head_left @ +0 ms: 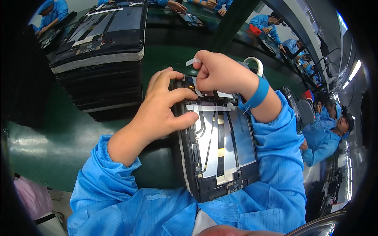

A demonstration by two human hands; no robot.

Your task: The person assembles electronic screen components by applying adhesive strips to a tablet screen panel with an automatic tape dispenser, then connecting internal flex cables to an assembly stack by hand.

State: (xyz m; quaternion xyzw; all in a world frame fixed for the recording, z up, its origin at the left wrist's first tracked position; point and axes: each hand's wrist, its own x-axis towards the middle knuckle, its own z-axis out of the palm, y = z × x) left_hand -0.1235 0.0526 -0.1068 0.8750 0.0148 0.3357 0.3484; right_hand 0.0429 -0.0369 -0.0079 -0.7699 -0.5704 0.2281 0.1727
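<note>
Open tablet chassis [220, 149]: near centre, over green counter [59, 137]. Left hand [165, 106]: grips chassis's far-left edge, thumb on white tape strip [208, 107]. Right hand [220, 72]: pinches tape piece [193, 61]. Stacked tablets [98, 59]: far left.

Small white label strip [193, 61] at raised fingertips, no packages or lit screens.
</note>
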